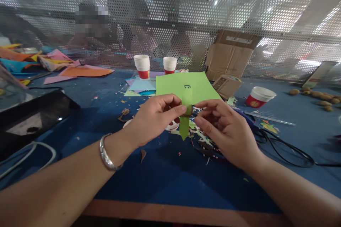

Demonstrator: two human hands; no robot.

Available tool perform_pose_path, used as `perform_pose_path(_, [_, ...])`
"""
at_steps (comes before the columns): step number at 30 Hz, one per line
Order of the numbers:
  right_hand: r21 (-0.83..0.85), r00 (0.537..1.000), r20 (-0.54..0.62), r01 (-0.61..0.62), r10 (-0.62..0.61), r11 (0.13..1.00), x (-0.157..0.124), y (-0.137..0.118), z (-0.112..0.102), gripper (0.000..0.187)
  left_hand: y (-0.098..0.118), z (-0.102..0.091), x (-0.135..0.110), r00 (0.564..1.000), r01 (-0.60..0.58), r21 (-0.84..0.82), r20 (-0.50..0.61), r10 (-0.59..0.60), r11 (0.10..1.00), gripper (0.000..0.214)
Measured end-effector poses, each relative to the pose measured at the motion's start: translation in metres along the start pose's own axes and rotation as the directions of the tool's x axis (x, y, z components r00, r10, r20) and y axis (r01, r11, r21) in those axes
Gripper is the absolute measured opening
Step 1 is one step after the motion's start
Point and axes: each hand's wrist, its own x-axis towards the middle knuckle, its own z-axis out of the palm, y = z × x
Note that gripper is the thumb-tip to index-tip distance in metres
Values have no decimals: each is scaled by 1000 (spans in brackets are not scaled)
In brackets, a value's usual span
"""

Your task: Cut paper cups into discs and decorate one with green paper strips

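Note:
A narrow green paper strip (184, 127) with a pointed lower end is pinched between the thumb and fingers of my left hand (160, 113). A thin brownish band crosses the strip just below my left thumb; I cannot make out what it is. Close to the strip's right side is my right hand (226, 127), its thumb and forefinger apart with a gap between them. Behind the strip lies a larger green sheet (170, 83) with a small face drawn in dark lines. Paper scraps (202, 136) are scattered beneath my hands.
Stacked paper cups (142, 64) and a second stack (169, 64) stand at the back. A red-and-white cup (259, 97), cardboard box (231, 55) and walnut-like objects (319, 95) are to the right. Left are a black device (37, 117) and coloured papers (85, 71). Black cable (287, 158) curls at right.

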Motion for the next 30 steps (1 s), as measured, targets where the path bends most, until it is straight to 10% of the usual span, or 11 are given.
perform_pose_path(10, [58,994,43,-100,97,993,8,2,0,16,5,3,-3,989,-55,234,147,21,971,22])
perform_pose_path(16, [113,988,68,-145,138,983,8,1,-2,24,1,5,-3,982,99,-55,166,-89,994,20])
perform_pose_path(21, [210,986,36,-164,160,964,7,3,-2,25,0,7,-1,943,312,-443,250,-218,840,21])
perform_pose_path(30, [369,986,14,-157,163,916,7,7,-1,19,0,9,-2,973,206,-508,194,-122,836,30])
